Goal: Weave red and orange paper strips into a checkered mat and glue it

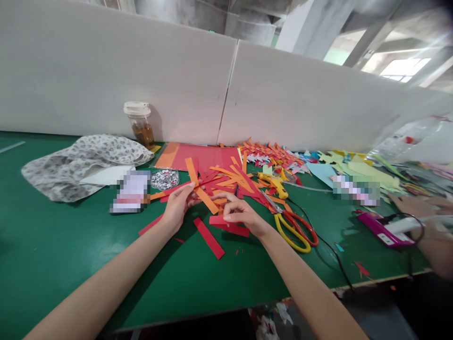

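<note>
My left hand (pixel 178 204) is closed in a pinch on an orange paper strip (pixel 207 201), which crosses a red strip at the fingertips. My right hand (pixel 244 215) grips a separate red paper strip (pixel 236 229) between thumb and fingers, just above the table. Below and between the hands, a loose red strip (pixel 209 239) lies flat. Beyond them spreads a heap of red and orange strips (pixel 236 180). Scissors (pixel 290 234) with yellow and red handles rest right of my right hand, their blades against the heap.
A yellow glue gun (pixel 274 183) sits behind the scissors, its black cord running toward the table's front edge. To the left are a phone (pixel 131 192), patterned cloth (pixel 85 158) and lidded drink cup (pixel 140 125). Another person's hand (pixel 421 212) is beside a purple box (pixel 384 230).
</note>
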The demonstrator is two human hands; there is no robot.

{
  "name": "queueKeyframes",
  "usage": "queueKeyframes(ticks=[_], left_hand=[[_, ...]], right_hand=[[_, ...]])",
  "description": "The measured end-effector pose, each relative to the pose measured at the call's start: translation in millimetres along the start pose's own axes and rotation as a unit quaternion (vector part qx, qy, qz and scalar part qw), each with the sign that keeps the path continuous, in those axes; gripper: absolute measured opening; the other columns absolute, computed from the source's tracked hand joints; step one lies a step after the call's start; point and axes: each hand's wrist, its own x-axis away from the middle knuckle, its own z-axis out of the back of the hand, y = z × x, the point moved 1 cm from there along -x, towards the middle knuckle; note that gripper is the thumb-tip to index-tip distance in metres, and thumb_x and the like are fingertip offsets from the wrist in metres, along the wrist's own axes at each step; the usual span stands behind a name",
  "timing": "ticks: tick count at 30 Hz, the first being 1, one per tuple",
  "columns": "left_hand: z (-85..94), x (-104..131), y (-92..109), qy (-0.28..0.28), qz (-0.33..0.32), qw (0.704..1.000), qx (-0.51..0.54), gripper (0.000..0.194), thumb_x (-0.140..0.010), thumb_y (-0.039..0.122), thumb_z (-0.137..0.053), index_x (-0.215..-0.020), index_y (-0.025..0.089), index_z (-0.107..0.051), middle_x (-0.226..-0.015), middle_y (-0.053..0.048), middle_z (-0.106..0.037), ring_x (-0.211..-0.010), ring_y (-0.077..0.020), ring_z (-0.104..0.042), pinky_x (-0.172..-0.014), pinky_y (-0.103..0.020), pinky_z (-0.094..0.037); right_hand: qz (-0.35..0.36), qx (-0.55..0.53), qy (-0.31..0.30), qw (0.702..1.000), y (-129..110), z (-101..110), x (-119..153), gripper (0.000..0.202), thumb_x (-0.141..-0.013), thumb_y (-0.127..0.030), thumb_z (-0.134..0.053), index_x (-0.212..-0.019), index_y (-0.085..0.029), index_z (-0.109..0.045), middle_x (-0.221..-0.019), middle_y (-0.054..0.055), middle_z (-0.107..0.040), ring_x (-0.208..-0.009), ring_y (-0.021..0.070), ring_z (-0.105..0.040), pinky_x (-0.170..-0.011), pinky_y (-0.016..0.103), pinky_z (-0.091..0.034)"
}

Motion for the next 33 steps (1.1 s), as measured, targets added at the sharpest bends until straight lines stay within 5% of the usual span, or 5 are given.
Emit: queueKeyframes(ticks=[9,18,33], left_hand=[[-2.1,3.6,0.8,-0.015,0.018,0.999,-0.047,0.031,-0.062,0.036,-0.076,-0.079,0.011,-0.069,-0.066,-0.001,-0.062,-0.060,-0.0090,-0.057,-0.057,-0.021,-0.053],[0.1,2.7,-0.9,0.001,0.010,0.998,-0.055,0.033,-0.059,0.036,-0.078,-0.080,0.012,-0.070,-0.067,0.000,-0.062,-0.061,-0.0091,-0.055,-0.057,-0.021,-0.053],[-2.6,5.8,-0.8,-0.043,0.032,0.995,-0.083,0.032,-0.063,0.038,-0.075,-0.080,0.011,-0.070,-0.066,-0.002,-0.064,-0.060,-0.0096,-0.057,-0.055,-0.020,-0.052]], right_hand=[[0.010,-0.020,-0.011,1.000,-1.0,-1.4,-0.7,0.018,-0.074,-0.027,-0.064,-0.059,-0.019,-0.060,-0.131,0.002,-0.049,-0.126,0.0255,-0.039,-0.106,0.043,-0.022],[-0.002,-0.021,-0.038,0.999,2.1,-0.8,0.7,0.023,-0.072,-0.034,-0.068,-0.059,-0.018,-0.059,-0.104,0.004,-0.049,-0.108,0.0233,-0.045,-0.100,0.043,-0.025],[-0.005,-0.015,-0.025,1.000,3.4,-0.9,-0.7,0.023,-0.075,-0.034,-0.066,-0.061,-0.017,-0.060,-0.102,0.004,-0.049,-0.101,0.0208,-0.046,-0.094,0.040,-0.030]])
